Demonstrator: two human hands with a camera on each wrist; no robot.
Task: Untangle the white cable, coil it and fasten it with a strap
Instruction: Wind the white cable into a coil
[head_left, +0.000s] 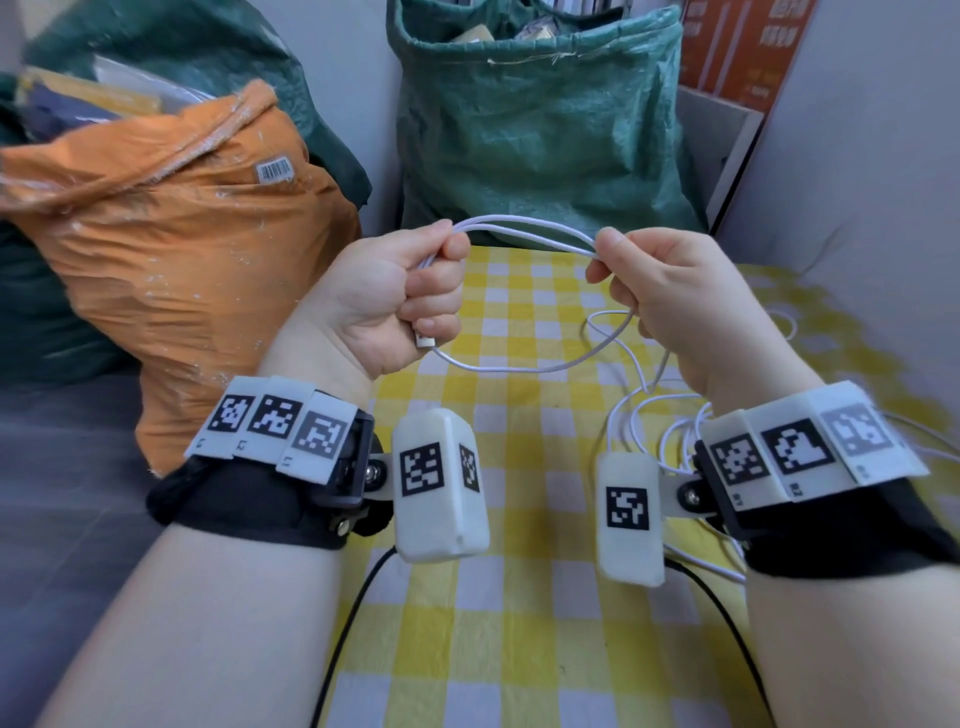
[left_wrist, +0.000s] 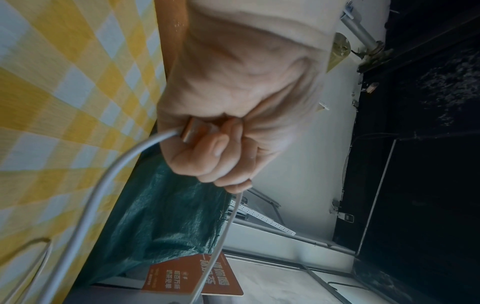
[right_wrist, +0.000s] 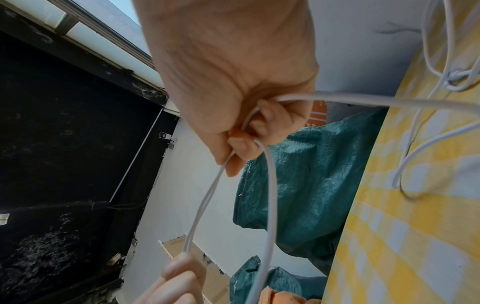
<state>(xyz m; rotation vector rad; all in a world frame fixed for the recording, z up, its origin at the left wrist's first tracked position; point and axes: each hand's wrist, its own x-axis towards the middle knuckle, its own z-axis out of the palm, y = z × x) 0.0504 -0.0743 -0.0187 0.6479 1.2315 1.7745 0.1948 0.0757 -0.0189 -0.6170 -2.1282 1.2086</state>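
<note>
A thin white cable (head_left: 524, 228) runs in doubled strands between my two raised hands above the yellow-checked cloth. My left hand (head_left: 410, 291) is fisted round the strands, and the cable's white plug end (head_left: 426, 340) sticks out below its little finger; the plug (left_wrist: 192, 131) shows in the left wrist view. My right hand (head_left: 639, 280) pinches the strands at thumb and forefinger, with the cable (right_wrist: 270, 185) looping through its curled fingers. A slack loop (head_left: 519, 366) hangs between the hands. The rest of the cable lies tangled on the cloth (head_left: 670, 415), with a knot (right_wrist: 454, 77). No strap is visible.
An orange sack (head_left: 171, 249) stands at the left beside the table (head_left: 519, 623). A green woven sack (head_left: 540, 130) stands behind the table, another green one at far left. An orange printed board (head_left: 737, 47) leans at the back right. Black wrist-camera leads trail over the near cloth.
</note>
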